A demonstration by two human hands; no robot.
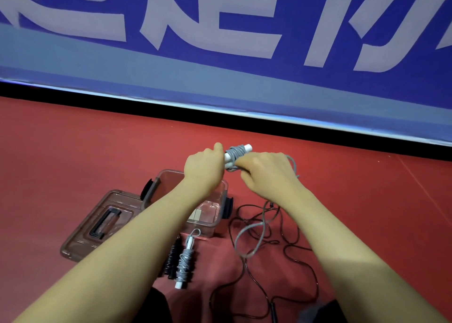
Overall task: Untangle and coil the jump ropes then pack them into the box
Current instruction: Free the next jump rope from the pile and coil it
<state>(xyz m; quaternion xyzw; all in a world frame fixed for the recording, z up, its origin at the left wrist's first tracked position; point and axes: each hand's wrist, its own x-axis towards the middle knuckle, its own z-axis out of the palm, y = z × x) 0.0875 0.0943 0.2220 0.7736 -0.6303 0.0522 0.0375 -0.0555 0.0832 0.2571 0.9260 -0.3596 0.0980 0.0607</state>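
Here, in the head view, a person's two bare arms reached forward above a red floor (97, 151). The left hand (204, 167) gripped the white handles (247, 148) of a grey jump rope (236, 151), its fingers curled round them, likely to keep the bundle steady. The right hand (265, 173) pinched the loose grey cord just beside the wraps, apparently to wind it on; the slack trailed down to the floor. Under the arms stood a clear box (221, 221), open, with what looked like a small pale label inside and no rope visible. Its lid (80, 237) lay just left. A coiled grey rope (184, 261) lay in front beside a black coil (172, 255); a black rope (293, 244) sprawled untidily at right.
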